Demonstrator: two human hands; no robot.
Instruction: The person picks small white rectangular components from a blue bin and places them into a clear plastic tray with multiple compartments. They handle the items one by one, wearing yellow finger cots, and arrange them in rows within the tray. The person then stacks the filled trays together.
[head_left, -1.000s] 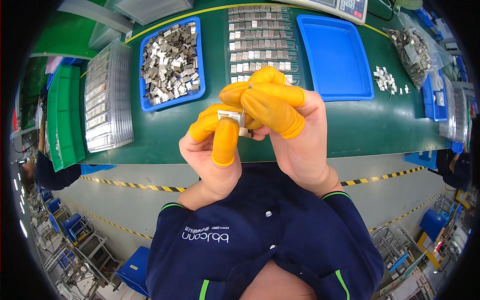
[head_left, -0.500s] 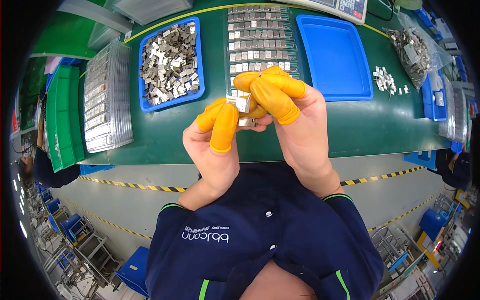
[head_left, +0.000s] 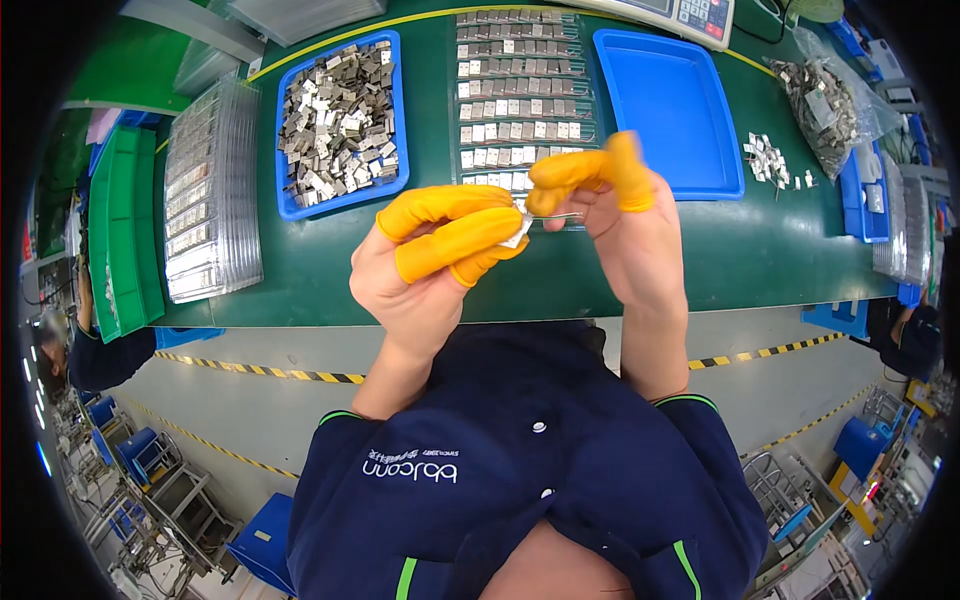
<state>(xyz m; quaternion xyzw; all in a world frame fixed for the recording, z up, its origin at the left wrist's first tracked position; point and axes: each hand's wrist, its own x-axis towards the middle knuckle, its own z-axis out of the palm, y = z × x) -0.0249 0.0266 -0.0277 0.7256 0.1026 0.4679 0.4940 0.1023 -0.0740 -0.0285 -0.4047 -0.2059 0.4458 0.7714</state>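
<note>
In front of my chest, both hands wear yellow finger covers. My left hand [head_left: 440, 240] is closed in a pinch on a small silver metal connector shell [head_left: 517, 236], whose lower corner shows below the fingers. Close against its right side is my right hand [head_left: 615, 200], with some fingers pressed together at the shell and one raised finger smeared by motion. A thin metal strip or wire [head_left: 566, 216] sticks out to the right beneath these fingers; what they grip is hidden. Just beyond the hands lies a clear plastic tray [head_left: 455, 130] with rows of similar shells.
Loose metal shells fill a blue tray [head_left: 404, 120] at the left; another blue tray [head_left: 668, 120] lies right. Farther left stand stacked clear trays [head_left: 212, 200] and a green bin [head_left: 125, 230]. Small white-and-metal parts [head_left: 765, 160], a bag of parts [head_left: 822, 110] and a scale [head_left: 690, 15] are right.
My left hand has turned and tilted the connector shell, its fingers now pointing right. My right hand has shifted right and opened out somewhat, one finger lifting. More tray rows show.
</note>
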